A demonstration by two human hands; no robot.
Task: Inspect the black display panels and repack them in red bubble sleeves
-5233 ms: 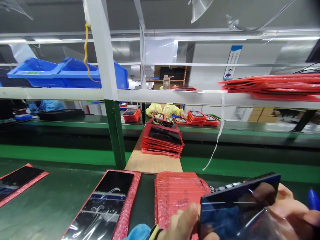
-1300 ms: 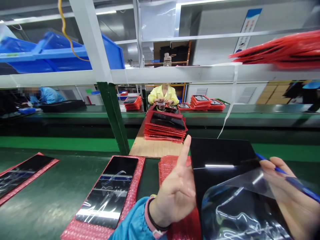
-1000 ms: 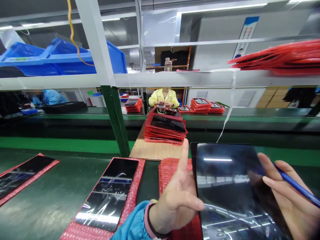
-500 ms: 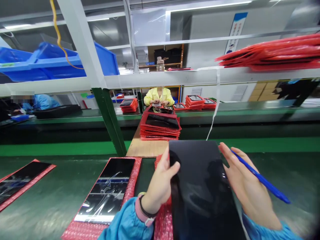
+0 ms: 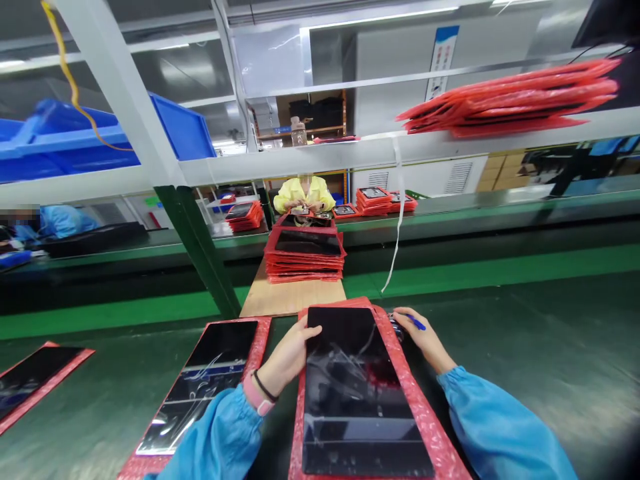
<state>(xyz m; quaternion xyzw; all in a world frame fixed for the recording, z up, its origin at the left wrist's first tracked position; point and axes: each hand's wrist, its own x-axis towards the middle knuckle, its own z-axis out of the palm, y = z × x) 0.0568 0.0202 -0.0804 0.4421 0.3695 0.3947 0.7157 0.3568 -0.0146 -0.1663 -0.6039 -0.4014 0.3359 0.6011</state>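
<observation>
A glossy black screen panel (image 5: 357, 393) lies over a red bubble-wrap bag (image 5: 425, 427) in front of me. My left hand (image 5: 287, 353) grips its upper left edge, thumb on top and fingers out of sight beneath. A blue pen (image 5: 416, 323) sticks out of my right hand (image 5: 423, 337), which is closed around it just right of the bag. Close to those fingertips is a small dark, shiny object (image 5: 397, 328), partly hidden; I cannot make out its kind or whether it is touched. Another black screen panel (image 5: 205, 380) rests on red bubble wrap to the left.
A third panel (image 5: 35, 380) lies far left on the green bench (image 5: 550, 327). Ahead, a stack of red-wrapped panels (image 5: 305, 257) stands on a wooden board (image 5: 280, 297). A green post (image 5: 197, 250) rises at left. Across the bench sits a person in yellow (image 5: 305, 192).
The panel has gone from being held up and tilted to lying down on the red bag. My right hand has moved from beside the panel to the bag's far right edge.
</observation>
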